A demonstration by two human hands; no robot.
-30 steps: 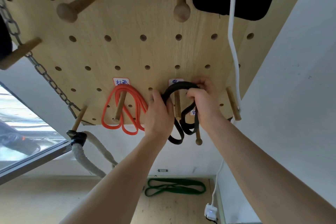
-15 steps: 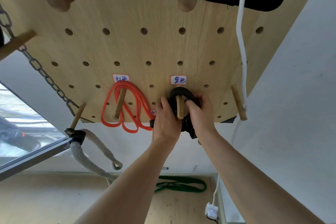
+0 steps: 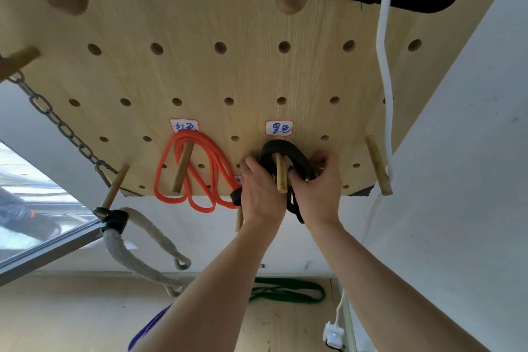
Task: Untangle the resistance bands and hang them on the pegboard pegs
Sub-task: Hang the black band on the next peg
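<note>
- On the pegboard (image 3: 228, 71), under the right-hand label, the black band (image 3: 285, 148) is already looped over its peg (image 3: 281, 174). The peg sticks straight out toward the camera and the loop's top arc sits right behind it, against the board.
- Left hand (image 3: 263, 194) grip: fingers curled round the band's left side, just left of the peg. Right hand (image 3: 317, 188) grip: fingers curled round the right side, thumb near the peg.
- So the band runs between the two grips, up over the peg, with the slack hanging down between the wrists. Both hands look about equally near.
- My guess: all that's left is letting go so it hangs like the red band (image 3: 194, 174) next door.
- The green band (image 3: 288, 291) is on the floor below, not yet hung.
</note>
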